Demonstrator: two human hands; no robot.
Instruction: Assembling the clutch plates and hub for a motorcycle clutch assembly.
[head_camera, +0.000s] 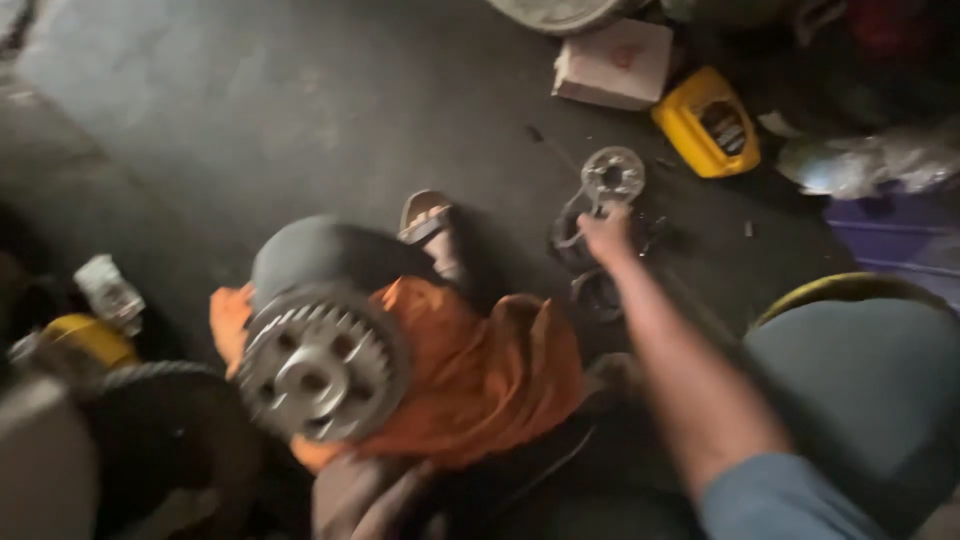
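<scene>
Right hand (606, 238): stretched out to the floor, arm fully extended; fingers look curled onto a thin metal part, but motion blur hides the actual grip, so closed or loose can't be told.
Round metal disc (613, 175): silver, with holes in it, lying on the dark floor just past the right hand's fingertips; contact between the two can't be made out.
Dark rings (597, 290): a couple of blackish ring-shaped parts are seen on the floor under and beside the wrist, smeared, edges not readable.
Left hand: not seen anywhere in the view.
Toothed pulley (320, 365): big silver gear-like wheel fixed to the end of a black drum, laid on its side on the orange cloth (480, 375), well apart from the right hand.
Sandalled foot (432, 228): partly tucked behind the drum and cloth, only the front shown.
Yellow plastic case (706, 122): on the floor top right, near a white box (613, 62).
Grey seat cushion (860, 380): cut off by the right edge.
Left edge: a yellow object (88, 340) and a dark toothed wheel (165, 430) are cropped and too blurry to be named any better.
Bottom edge: murky, nothing can be made out.
</scene>
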